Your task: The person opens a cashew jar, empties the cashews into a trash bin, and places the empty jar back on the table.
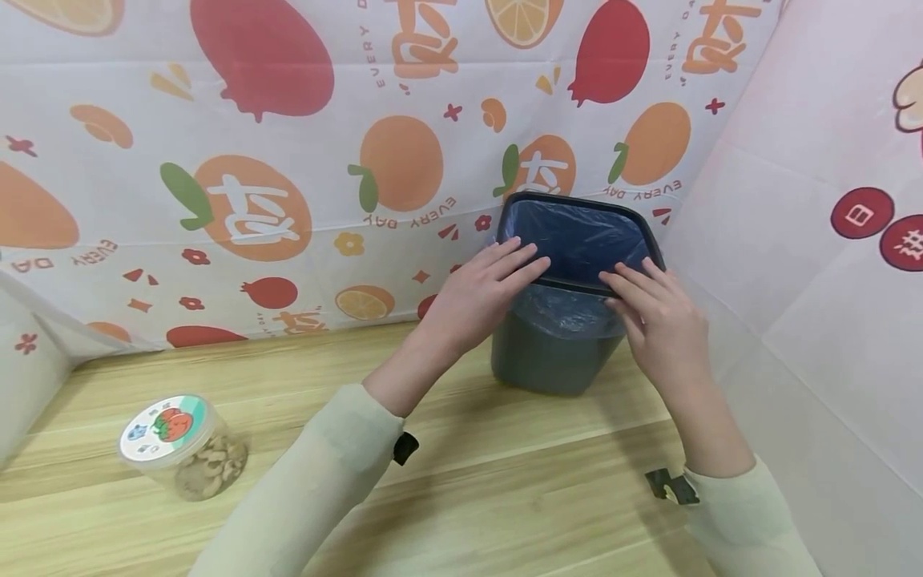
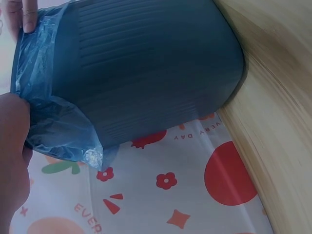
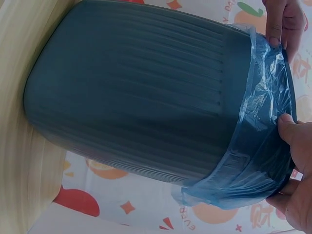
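A dark grey-green trash can [image 1: 551,361] stands on the wooden table, its mouth tipped toward the patterned backdrop in the head view. A translucent blue trash bag [image 1: 577,232] lines it and folds over the black rim [image 1: 649,236], hanging in a loose crinkled cuff [image 3: 234,163] outside. My left hand [image 1: 479,296] holds the near rim at its left part, fingers over the edge and thumb outside. On the right part of the same edge, my right hand [image 1: 667,328] pinches rim and bag, its thumb [image 3: 287,124] on the cuff.
A clear jar [image 1: 212,469] of what look like cashews stands at the left on the table [image 1: 447,481], under a printed lid [image 1: 167,429]. Behind the can hangs a fruit-patterned cloth [image 1: 404,176]. Another pale printed sheet [image 1: 815,288] rises close on the right.
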Tool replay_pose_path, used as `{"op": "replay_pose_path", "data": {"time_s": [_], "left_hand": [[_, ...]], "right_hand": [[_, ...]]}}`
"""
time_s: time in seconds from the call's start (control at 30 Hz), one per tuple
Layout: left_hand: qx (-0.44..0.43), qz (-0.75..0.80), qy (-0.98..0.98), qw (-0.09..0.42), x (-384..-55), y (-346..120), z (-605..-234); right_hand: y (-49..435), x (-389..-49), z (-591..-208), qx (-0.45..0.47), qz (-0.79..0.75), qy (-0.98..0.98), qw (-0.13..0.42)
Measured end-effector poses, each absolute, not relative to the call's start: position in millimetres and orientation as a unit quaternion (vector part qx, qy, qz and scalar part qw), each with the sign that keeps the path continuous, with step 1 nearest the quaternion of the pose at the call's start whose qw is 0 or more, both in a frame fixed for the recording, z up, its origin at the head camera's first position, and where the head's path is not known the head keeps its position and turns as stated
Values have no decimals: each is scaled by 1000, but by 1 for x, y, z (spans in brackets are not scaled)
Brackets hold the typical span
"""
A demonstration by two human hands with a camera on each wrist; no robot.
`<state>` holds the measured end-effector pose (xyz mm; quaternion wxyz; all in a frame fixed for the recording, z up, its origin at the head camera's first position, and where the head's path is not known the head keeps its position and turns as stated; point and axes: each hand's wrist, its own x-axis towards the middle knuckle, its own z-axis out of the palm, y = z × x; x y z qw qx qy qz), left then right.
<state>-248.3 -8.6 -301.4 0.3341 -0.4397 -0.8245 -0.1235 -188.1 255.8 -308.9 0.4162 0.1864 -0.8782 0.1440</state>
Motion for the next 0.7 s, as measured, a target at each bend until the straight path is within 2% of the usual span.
{"op": "replay_pose_path", "data": {"time_s": [0.27, 0.7], "left_hand": [[-442, -133, -815, 350, -247, -14, -302], [-439, -127, -820, 344, -245, -18, -302]], "right_hand": [[251, -190, -309, 190, 145, -875, 421], [248, -190, -311, 190, 150, -875, 418]]}}
